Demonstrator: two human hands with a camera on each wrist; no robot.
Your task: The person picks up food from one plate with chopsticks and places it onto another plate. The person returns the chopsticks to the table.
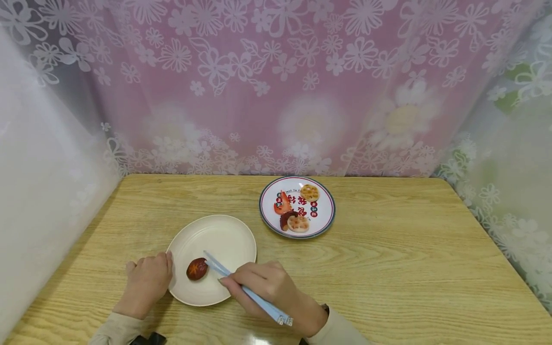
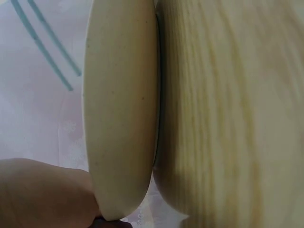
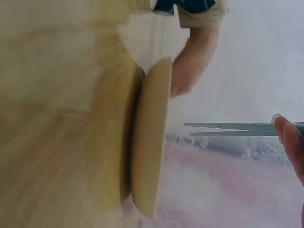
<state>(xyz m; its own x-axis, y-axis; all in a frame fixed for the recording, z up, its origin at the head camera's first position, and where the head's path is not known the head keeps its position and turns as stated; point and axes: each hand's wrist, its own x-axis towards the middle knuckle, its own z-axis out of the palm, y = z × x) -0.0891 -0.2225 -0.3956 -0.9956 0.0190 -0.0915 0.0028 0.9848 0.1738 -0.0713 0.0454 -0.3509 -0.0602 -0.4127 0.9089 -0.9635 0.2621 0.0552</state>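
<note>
A cream plate (image 1: 233, 235) lies at the left front of the table. My left hand (image 1: 148, 280) holds its left rim; in the left wrist view, part of that hand (image 2: 45, 192) meets the rim of the plate (image 2: 121, 104). On the plate sits a brown shiitake mushroom (image 1: 197, 269) with an orange cross mark. My right hand (image 1: 267, 287) grips a pair of light blue chopsticks (image 1: 258, 299). Their tips are slightly apart beside the mushroom in the head view. The right wrist view shows the chopsticks (image 3: 232, 126) above the plate rim with nothing between them.
Behind and to the right stands a white plate (image 1: 316, 225) with a blue and red rim. It carries a shrimp (image 1: 282, 203), a brown piece (image 1: 285, 221) and two lotus root slices (image 1: 309, 192). Flowered curtains (image 1: 276, 96) enclose the wooden table (image 1: 409, 249).
</note>
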